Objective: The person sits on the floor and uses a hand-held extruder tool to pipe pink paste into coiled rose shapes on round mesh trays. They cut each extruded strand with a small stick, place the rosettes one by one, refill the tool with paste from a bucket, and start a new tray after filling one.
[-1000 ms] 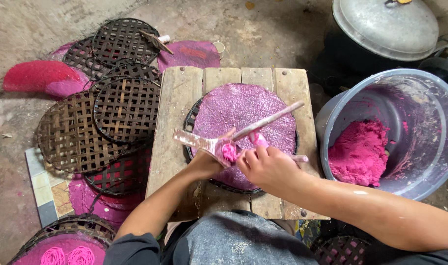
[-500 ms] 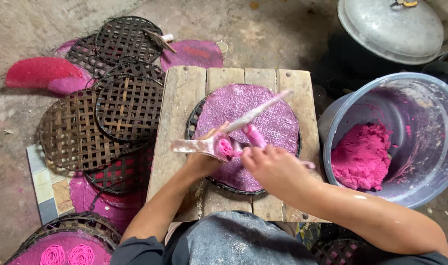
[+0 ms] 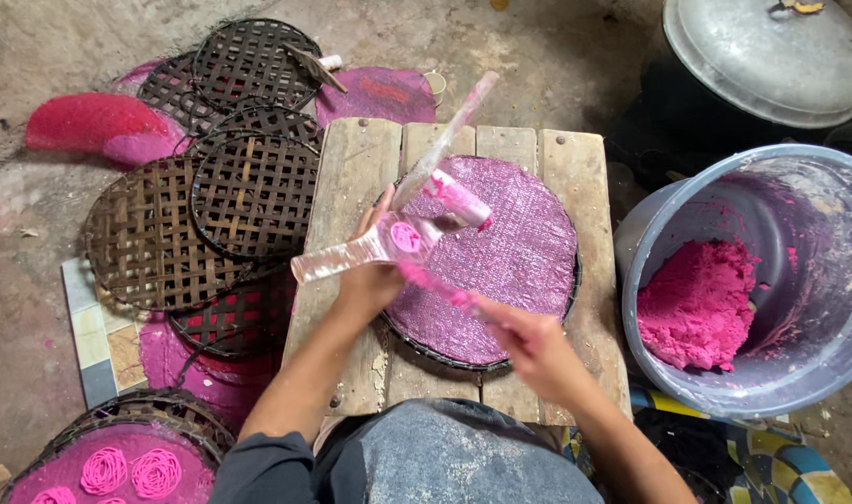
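A clear plastic press (image 3: pixel 388 245) smeared with pink dough is grasped in the left hand (image 3: pixel 372 271), its long axis running from lower left up to the right, above a round woven tray (image 3: pixel 528 252) covered in purple cloth. A pink-coated stick (image 3: pixel 440 285) is gripped by the right hand (image 3: pixel 530 343), its tip touching the press just below the left grip (the left hand is the nearer). Pink dough (image 3: pixel 697 303) lies in a grey tub (image 3: pixel 818 201) well to the right of both grips. Empty woven trays (image 3: pixel 211 215) are stacked to the left.
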Demonstrator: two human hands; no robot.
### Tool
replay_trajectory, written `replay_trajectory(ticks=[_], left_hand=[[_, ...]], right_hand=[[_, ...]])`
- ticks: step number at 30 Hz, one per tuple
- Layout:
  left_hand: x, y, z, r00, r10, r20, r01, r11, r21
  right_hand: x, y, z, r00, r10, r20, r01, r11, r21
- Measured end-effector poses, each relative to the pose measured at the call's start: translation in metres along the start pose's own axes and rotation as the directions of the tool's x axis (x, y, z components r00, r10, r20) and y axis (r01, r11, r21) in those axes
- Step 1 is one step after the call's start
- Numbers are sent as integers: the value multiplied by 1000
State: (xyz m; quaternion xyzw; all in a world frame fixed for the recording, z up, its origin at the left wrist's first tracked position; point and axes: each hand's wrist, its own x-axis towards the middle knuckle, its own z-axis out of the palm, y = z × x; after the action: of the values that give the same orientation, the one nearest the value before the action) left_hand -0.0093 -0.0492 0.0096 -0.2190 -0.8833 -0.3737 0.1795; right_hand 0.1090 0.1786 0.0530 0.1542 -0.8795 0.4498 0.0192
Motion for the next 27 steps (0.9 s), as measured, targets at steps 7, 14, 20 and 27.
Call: replay_trajectory(ticks=[7, 14, 20, 27], left_hand=[[0, 1, 24, 995, -17, 102, 22, 999, -47], [-3, -28, 35, 811, -430, 396, 584, 641, -499], [-56, 12, 30, 361, -384, 850, 931, 198, -306], [-87, 58, 75, 374, 547, 749, 925, -278, -259]], right_hand=[[7, 4, 4, 968, 249, -41, -249, 969, 7], [-74, 83, -56, 918, -41, -395, 13, 997, -74], [-99, 128, -121, 693, 140, -707, -646, 557, -523], [-29, 63, -7, 897, 56, -439, 422, 188, 887]])
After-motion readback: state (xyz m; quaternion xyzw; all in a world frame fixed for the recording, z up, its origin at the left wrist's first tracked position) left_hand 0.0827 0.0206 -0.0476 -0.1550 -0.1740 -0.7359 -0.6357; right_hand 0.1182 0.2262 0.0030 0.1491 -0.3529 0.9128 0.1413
